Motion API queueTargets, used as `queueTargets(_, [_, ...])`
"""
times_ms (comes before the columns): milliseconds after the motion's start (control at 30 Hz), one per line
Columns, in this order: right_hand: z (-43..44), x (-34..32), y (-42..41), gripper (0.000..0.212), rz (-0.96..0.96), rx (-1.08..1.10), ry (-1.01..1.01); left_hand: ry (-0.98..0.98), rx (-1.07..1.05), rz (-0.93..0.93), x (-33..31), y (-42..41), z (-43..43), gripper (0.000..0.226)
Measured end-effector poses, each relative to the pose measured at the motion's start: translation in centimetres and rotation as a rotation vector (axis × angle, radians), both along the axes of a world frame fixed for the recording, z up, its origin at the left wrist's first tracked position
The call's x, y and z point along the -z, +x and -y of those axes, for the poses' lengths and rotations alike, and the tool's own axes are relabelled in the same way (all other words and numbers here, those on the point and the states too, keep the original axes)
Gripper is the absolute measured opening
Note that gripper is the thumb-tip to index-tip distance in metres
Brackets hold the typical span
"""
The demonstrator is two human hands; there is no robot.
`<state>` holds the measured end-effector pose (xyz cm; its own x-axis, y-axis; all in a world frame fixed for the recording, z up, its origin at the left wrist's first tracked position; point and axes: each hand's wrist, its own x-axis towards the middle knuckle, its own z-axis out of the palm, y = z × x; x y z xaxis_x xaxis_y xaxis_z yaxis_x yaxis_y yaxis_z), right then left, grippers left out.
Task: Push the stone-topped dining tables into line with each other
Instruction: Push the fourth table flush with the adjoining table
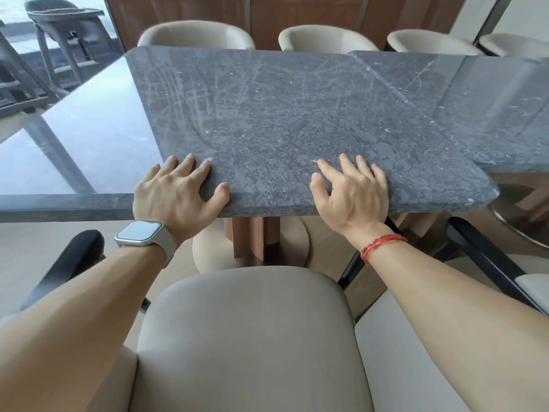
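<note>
Polished stone under my left hand (pixel 178 190) and right hand (pixel 355 188), both flat, fingers spread; palms may skid, leaving the skewed table (pixel 282 114) crooked

Middle table (pixel 282 114) between left table (pixel 89 138) and right table (pixel 490 114), chairs (pixel 196 34) behind.

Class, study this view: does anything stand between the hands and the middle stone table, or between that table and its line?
Nothing separates them: the left hand and right hand press on the near edge of the middle table. The beige chairs close behind its far edge may obstruct pushing it.
</note>
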<state>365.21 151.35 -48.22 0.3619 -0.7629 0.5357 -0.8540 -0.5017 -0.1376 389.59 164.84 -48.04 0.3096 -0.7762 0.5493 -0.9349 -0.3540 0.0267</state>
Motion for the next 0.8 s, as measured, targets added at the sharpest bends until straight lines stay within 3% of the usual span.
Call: queueTargets(800, [0.19, 0.11, 0.25, 0.053, 0.022, -0.001, -0.064, -0.07, 0.002, 0.02, 0.43, 0.15, 0.35, 0.063])
